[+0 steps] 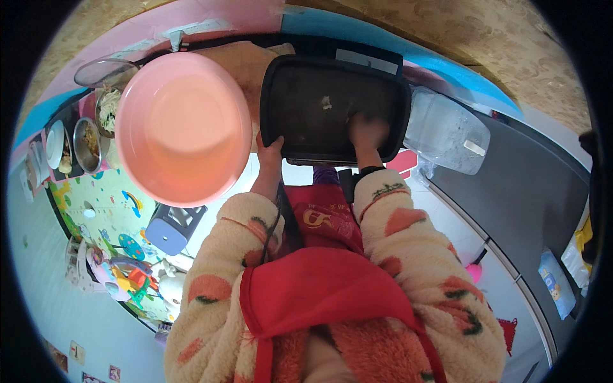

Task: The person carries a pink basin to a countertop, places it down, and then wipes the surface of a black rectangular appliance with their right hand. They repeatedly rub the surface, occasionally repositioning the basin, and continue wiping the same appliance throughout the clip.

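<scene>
A black rectangular pan [306, 91], perhaps an electric griddle, lies before me with a raised rim. My left hand [269, 148] grips its near left corner, thumb over the rim. Inside the pan, toward the right, my right hand [368, 131] is blurred by motion. A small dark shape shows at its fingertips; whether it is held, I cannot tell. Near the middle of the pan's floor is a whitish scrap [326, 102]. Left of the pan stands a large pink plastic basin [184, 115], and whether it holds water is unclear.
A clear plastic bin [448, 129] sits right of the pan, on a dark surface [507, 177]. Beyond the basin are a glass lid [106, 72], a bowl of white shreds [109, 109] and a metal bowl of food [88, 143]. A grey-blue stool [167, 234] stands below.
</scene>
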